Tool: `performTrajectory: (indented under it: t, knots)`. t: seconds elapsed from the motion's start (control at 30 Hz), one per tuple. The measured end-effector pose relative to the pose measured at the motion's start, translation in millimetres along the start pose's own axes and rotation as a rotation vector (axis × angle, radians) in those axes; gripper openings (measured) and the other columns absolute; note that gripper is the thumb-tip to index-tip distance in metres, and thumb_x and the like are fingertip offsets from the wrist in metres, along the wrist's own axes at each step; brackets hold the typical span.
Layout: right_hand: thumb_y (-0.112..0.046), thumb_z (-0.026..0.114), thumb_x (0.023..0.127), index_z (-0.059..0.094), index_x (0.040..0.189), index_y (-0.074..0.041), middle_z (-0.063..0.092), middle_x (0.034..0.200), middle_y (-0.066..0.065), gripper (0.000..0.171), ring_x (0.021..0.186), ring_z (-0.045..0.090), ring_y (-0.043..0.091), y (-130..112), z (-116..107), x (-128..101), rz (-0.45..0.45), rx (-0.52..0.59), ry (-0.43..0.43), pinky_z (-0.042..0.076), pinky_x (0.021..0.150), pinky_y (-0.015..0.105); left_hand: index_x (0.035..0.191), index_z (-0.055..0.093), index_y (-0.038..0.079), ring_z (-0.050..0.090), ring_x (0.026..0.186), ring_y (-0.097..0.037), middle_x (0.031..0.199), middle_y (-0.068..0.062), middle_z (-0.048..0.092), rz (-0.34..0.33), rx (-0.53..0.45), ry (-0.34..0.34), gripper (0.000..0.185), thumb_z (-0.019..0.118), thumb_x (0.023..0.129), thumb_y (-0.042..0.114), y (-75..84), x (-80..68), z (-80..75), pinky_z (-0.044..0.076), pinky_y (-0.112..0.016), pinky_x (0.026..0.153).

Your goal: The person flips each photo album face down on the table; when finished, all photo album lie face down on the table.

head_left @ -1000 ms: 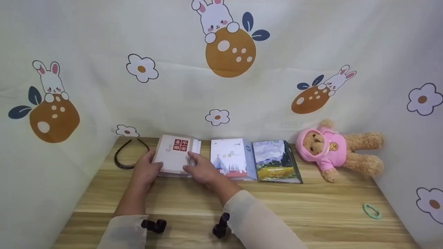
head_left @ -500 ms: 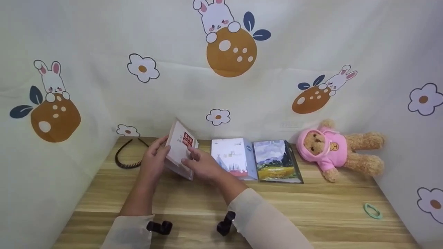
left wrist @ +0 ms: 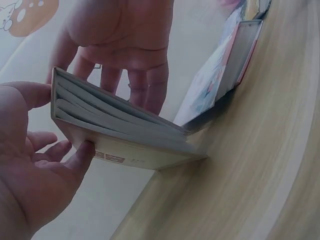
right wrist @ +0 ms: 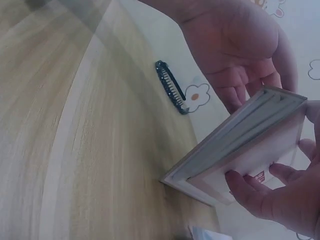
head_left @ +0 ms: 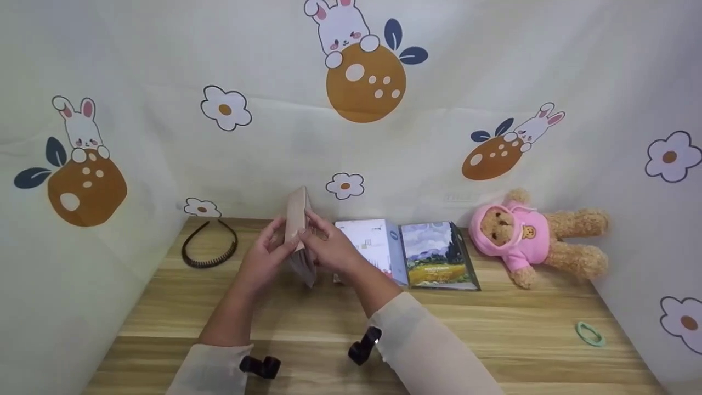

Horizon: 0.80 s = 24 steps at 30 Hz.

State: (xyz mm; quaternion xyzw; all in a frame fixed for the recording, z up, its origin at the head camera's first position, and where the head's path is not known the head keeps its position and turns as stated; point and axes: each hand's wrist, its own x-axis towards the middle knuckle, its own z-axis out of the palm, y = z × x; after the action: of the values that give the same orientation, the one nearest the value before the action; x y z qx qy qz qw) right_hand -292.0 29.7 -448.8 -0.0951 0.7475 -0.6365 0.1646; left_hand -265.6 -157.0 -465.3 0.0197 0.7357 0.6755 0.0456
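Between both hands, a pale beige photo album stands tilted up on edge, its lower corner close over the wooden table. Red print shows on its cover in the right wrist view, and its page edges fan slightly apart in the left wrist view. My left hand grips the left side near the top, thumb on the cover. On the opposite side my right hand holds it with thumb and fingers. Just right of the hands lies a white-and-blue photo album, partly hidden by the right hand.
A photo album with a painted landscape cover lies farther right. Beyond it is a teddy bear in a pink hoodie. A dark headband lies at the left, a green ring at the right. Patterned cloth encloses the table.
The beige photo album has gone from lying face up to tilted on edge, turned toward the right. Both hands have shifted right with it and regripped, uncovering the headband.
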Motion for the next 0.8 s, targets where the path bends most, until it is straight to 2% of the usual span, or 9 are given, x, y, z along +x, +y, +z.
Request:
performTrajectory:
  t: [0.07,0.17,0.33,0.43,0.53,0.63,0.73,0.8]
  knots:
    - [-0.051,0.064,0.105,0.041,0.161,-0.052,0.038,0.175,-0.003,0.06,0.148,0.054,0.038,4,-1,0,0.035,-0.004,-0.003,0.056,0.108,0.065,0.171,0.026,0.025,0.033,0.163,-0.036,0.182,-0.007,0.016,-0.044,0.037,-0.009,0.079,0.067,0.105,0.041,-1.6,0.3,-0.5,0.035,-0.055,0.131]
    - [-0.051,0.064,0.105,0.041,0.159,-0.055,0.04,0.173,-0.005,0.06,0.146,0.056,0.036,9,-2,0,0.056,-0.001,-0.008,0.058,0.108,0.063,0.171,0.026,0.027,0.029,0.164,-0.037,0.183,-0.007,0.012,-0.062,0.077,-0.011,0.079,0.067,0.105,0.041,-3.6,1.3,-1.3,0.034,-0.055,0.131]
    - [-0.05,0.06,0.107,0.039,0.16,-0.056,0.041,0.173,-0.007,0.057,0.149,0.053,0.037,13,-1,0,0.038,0.021,-0.028,0.056,0.109,0.064,0.17,0.032,0.025,0.034,0.162,-0.037,0.18,-0.012,0.022,-0.043,0.089,0.018,0.077,0.07,0.103,0.036,-1.8,-0.1,-1.2,0.038,-0.055,0.129]
    - [-0.049,0.058,0.108,0.037,0.16,-0.056,0.04,0.173,-0.008,0.056,0.15,0.052,0.036,14,0,1,0.034,0.022,-0.033,0.056,0.11,0.064,0.169,0.034,0.029,0.039,0.16,-0.036,0.178,-0.012,0.028,-0.068,0.097,0.029,0.073,0.067,0.104,0.035,0.6,-1.9,-1.6,0.04,-0.055,0.128]
    - [-0.042,0.06,0.108,0.041,0.161,-0.048,0.045,0.169,-0.004,0.057,0.143,0.059,0.033,15,-1,1,-0.011,0.021,-0.014,0.058,0.109,0.058,0.167,0.038,0.029,0.046,0.156,-0.033,0.175,-0.011,0.037,-0.069,0.085,0.036,0.066,0.059,0.105,0.028,2.1,-2.8,-1.2,0.042,-0.053,0.127]
    - [-0.033,0.065,0.106,0.047,0.161,-0.035,0.054,0.161,0.001,0.058,0.136,0.065,0.028,14,-4,2,-0.081,0.008,0.032,0.06,0.109,0.049,0.165,0.043,0.028,0.053,0.15,-0.03,0.172,-0.007,0.043,-0.05,0.06,0.032,0.06,0.053,0.106,0.023,1.6,-2.3,-0.4,0.044,-0.051,0.126]
    - [-0.024,0.069,0.103,0.051,0.16,-0.025,0.059,0.155,0.003,0.059,0.138,0.064,0.026,13,-8,2,-0.13,-0.005,0.083,0.059,0.111,0.045,0.163,0.045,0.029,0.052,0.151,-0.028,0.172,-0.002,0.042,-0.036,0.031,0.004,0.055,0.052,0.109,0.026,-1.6,-0.5,-0.2,0.041,-0.05,0.129]
    - [-0.022,0.07,0.102,0.051,0.16,-0.022,0.06,0.155,0.003,0.061,0.142,0.062,0.025,12,-11,2,-0.133,-0.01,0.105,0.059,0.112,0.043,0.163,0.045,0.032,0.046,0.156,-0.029,0.174,0.0,0.039,-0.059,0.035,-0.026,0.053,0.053,0.111,0.037,-5.0,0.2,-1.1,0.035,-0.054,0.132]
